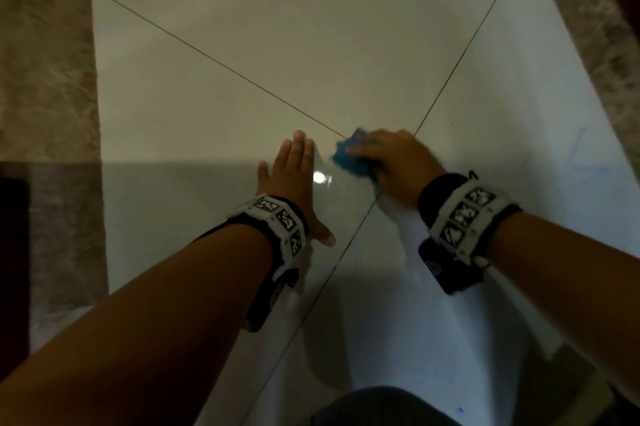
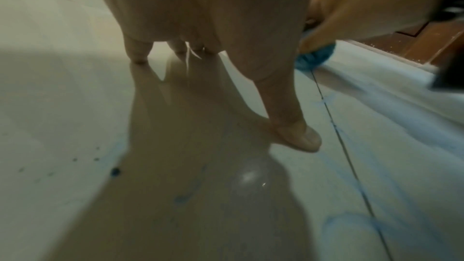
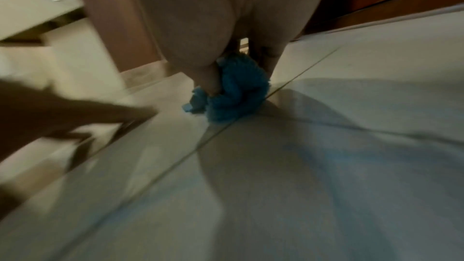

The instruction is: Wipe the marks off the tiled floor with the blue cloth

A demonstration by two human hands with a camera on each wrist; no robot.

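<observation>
Tiled floor (image 1: 214,86) — blue cloth (image 1: 353,162), marks (image 2: 115,171).

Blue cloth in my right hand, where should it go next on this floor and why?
Probably pull the blue cloth back toward you along the grout line. The right hand grips it bunched at the tile junction, while blue smears and a blue dot remain nearer your wrist.

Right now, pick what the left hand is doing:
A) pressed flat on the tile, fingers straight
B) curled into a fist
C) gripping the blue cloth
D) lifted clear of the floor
A: the left hand lies palm-down with straight fingers on the tiled floor, while the right hand holds the blue cloth.
</observation>
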